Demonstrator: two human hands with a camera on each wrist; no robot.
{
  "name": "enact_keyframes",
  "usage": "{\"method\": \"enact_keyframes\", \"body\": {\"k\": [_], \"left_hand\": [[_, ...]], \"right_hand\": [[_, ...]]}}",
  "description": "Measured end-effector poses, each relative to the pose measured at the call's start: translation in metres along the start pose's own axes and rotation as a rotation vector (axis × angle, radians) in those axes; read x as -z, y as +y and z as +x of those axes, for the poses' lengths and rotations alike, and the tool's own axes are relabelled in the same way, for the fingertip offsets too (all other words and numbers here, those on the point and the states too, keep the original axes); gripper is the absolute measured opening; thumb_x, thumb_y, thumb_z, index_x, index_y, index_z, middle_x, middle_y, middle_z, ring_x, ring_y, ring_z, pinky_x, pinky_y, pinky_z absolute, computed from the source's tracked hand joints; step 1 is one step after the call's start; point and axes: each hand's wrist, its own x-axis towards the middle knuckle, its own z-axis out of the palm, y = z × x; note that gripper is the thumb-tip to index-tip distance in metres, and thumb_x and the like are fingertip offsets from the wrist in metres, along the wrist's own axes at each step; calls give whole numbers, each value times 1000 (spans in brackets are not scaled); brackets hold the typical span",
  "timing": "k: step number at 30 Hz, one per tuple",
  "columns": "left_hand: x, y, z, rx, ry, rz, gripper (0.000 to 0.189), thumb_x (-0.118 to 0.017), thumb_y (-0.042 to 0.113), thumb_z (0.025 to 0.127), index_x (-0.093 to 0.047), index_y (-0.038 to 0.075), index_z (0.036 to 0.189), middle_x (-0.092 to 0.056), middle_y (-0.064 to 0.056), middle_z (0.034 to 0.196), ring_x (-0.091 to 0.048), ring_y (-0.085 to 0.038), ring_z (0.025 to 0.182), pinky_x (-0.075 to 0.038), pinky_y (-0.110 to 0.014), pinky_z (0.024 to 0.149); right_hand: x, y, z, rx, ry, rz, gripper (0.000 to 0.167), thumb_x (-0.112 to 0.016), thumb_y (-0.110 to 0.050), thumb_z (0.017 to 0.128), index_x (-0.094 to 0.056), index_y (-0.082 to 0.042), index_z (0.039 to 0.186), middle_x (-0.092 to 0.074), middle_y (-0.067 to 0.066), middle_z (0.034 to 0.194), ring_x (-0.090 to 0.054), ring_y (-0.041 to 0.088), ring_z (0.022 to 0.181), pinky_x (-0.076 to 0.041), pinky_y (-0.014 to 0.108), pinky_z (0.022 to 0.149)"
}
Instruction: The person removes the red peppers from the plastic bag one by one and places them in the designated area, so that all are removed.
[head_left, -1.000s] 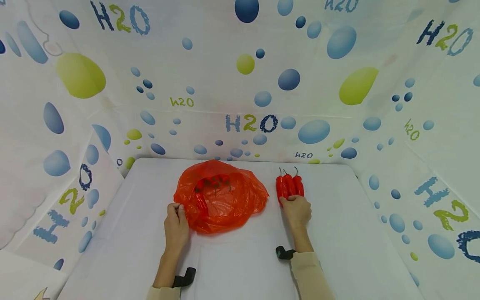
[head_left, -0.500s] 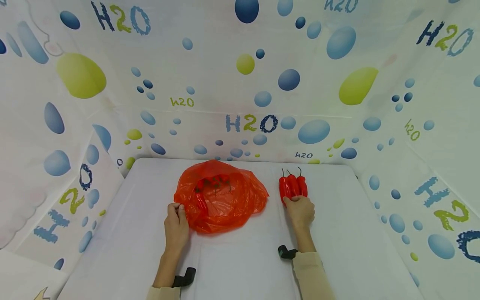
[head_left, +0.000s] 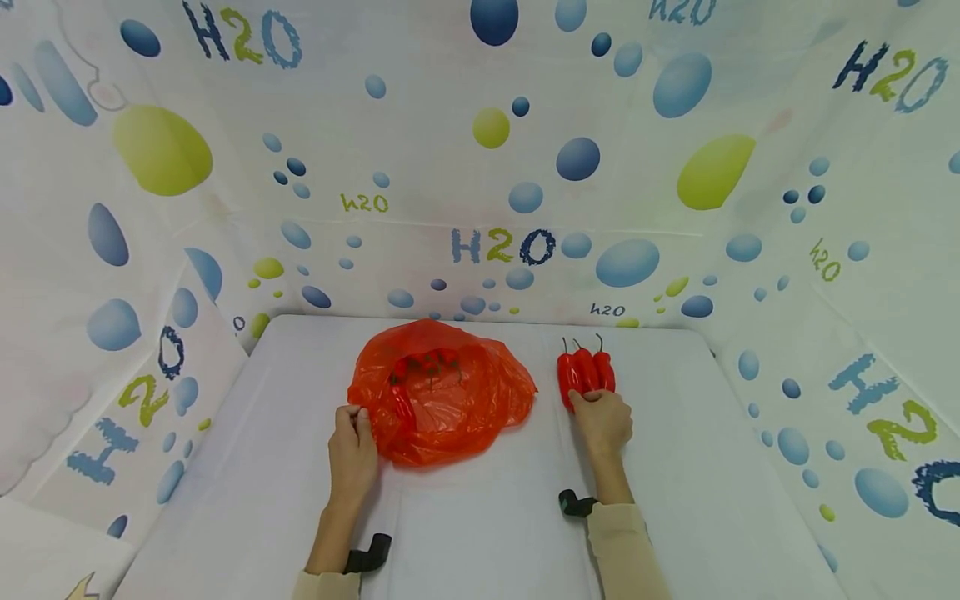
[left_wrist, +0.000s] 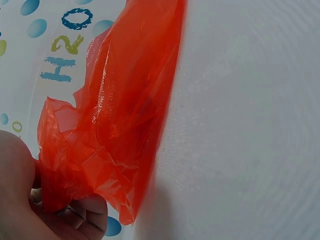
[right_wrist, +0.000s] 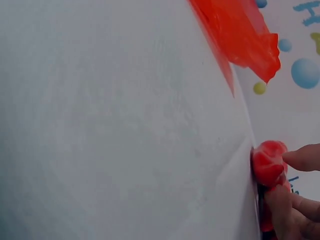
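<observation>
Three red peppers point(head_left: 585, 369) lie side by side on the table point(head_left: 480, 533), right of the orange-red bag point(head_left: 468, 421). Your right hand point(head_left: 606, 423) touches their near ends, whether pinching I can't tell; press lightly. Your left hand point(head_left: 354, 457) pinches the bag's edge; hold it steady.

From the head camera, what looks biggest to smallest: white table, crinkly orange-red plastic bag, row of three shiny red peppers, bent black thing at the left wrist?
1. White table
2. Orange-red plastic bag
3. Row of red peppers, though the right hand hides part
4. Bent black thing
</observation>
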Motion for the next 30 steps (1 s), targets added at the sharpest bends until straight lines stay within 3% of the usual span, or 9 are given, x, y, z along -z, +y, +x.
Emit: {"method": "enact_keyframes", "body": {"k": [12,23,30], "left_hand": [[-1,-1,1,12,-11,-7,27,-39,22,114,-49,-3,122,-58,-16,98,-54,-26,85,-45,-22,72],[-2,-4,2,9,-1,-2,25,-41,20,114,-49,-3,122,-59,-16,97,-54,-26,85,-44,-23,72],[-3,-6,2,-1,9,3,25,-41,19,114,-50,-3,122,-60,-16,98,-55,-26,86,-44,-22,73]], "right_hand": [[10,-12,-1,32,37,45,33,-77,-35,92,-78,-4,101,-77,15,91,-71,39,86,-59,53,73],[11,-27,-5,150,71,97,29,-80,-35,91,-79,-6,98,-77,10,83,-72,32,79,-58,52,72],[9,-44,-15,226,4,169,29,-81,-36,91,-79,-8,99,-76,5,82,-71,23,74,-58,43,68]]}}
